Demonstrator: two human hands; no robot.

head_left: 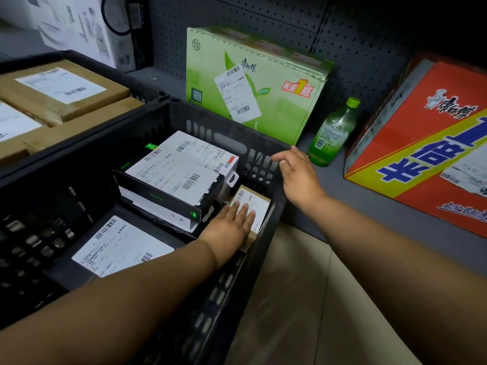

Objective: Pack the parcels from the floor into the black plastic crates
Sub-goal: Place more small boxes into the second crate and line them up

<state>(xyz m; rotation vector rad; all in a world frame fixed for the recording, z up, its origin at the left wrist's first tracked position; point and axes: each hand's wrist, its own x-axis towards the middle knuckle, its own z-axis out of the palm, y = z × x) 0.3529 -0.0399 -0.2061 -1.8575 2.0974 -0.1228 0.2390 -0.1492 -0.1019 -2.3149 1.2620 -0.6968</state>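
Two black crates stand side by side: the near crate (266,234) fills the lower left and the far crate (147,84) sits behind it at upper left. The far crate holds two brown cartons (63,90), each with a white label, packed close together. The near crate holds four parcels: a flat black parcel (116,250) lying at the near end under a white label, a black box (168,185) tilted across the middle, a white box (218,160) tucked behind and partly under it, and a small brown parcel (251,206) wedged in the right corner against the crate wall. On the grey shelf (369,204) to the right stand two drink cartons, a red carton (421,143) at far right and a green carton (253,83) against the pegboard back, with one green bottle (333,133) upright between them. White boxes (79,27) are stacked blurred at top left. Beige floor tiles (303,299) show below the shelf. The left hand (232,225) lies flat on the small brown parcel, fingers straight, pressing and grasping nothing. The right hand (297,175) hovers over the near crate's right rim, fingers loosely curled and holding nothing.
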